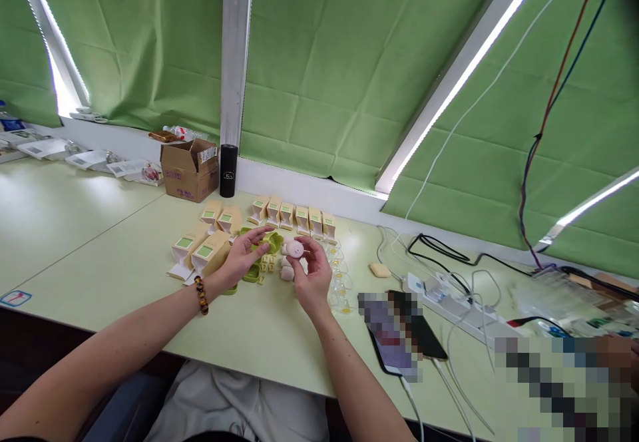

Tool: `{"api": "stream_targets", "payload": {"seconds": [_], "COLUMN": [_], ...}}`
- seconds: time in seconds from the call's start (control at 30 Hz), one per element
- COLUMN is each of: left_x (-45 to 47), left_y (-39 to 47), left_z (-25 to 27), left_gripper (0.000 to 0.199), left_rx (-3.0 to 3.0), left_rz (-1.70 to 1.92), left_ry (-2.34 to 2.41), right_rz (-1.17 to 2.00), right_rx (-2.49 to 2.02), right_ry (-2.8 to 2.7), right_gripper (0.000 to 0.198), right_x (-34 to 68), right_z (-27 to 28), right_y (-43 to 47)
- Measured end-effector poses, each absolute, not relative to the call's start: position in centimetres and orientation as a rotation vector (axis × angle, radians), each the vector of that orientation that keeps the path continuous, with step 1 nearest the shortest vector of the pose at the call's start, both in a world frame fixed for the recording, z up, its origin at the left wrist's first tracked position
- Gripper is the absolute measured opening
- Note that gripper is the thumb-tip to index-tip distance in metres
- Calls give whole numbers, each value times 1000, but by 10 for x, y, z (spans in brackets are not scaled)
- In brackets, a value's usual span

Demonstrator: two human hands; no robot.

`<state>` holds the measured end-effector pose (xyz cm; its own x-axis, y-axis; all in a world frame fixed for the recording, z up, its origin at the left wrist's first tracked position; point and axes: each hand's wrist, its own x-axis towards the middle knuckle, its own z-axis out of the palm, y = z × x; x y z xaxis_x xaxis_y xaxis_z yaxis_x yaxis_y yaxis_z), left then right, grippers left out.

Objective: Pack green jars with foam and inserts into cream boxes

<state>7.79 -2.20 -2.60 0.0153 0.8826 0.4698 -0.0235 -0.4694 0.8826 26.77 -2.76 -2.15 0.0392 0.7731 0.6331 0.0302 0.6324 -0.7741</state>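
My right hand (314, 272) pinches a small pale pink round piece (295, 249) between thumb and fingers, held above the table. My left hand (244, 255), wearing a beaded bracelet (202, 295), has its fingers stretched out and apart. A green moulded piece (273, 242) lies just past its fingertips; whether they touch is unclear. More green pieces (253, 273) sit partly hidden under that hand. Small yellow parts (270, 263) lie between my hands. Another pale pink piece (287, 273) rests beside my right hand. Clear packs with yellow centres (344, 295) line up to its right.
Several cream boxes with opened flaps (212, 250) stand left, with a row of smaller-looking ones (287, 216) behind. A cardboard box (188, 170) and black bottle (228, 170) stand farther back. Phones (417, 325), cables and a power strip (449, 309) occupy the right side.
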Motion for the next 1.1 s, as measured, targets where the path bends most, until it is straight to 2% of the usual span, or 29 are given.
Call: {"api": "stream_targets", "payload": {"seconds": [0.33, 0.63, 1.1], "left_x": [79, 81, 83], "left_y": [-20, -16, -22], "left_z": [-28, -31, -33], "left_gripper": [54, 47, 48], "left_rx": [1515, 1543, 1730], "left_rz": [1471, 1639, 1555], "left_ry": [901, 816, 921], "right_rz": [498, 682, 821], "right_rx": [-690, -704, -750], "right_ry": [-1502, -1395, -1541], "right_gripper": [32, 37, 35], "right_x": [271, 272, 273], "right_z": [-24, -27, -31], "right_y": [-26, -21, -16]}}
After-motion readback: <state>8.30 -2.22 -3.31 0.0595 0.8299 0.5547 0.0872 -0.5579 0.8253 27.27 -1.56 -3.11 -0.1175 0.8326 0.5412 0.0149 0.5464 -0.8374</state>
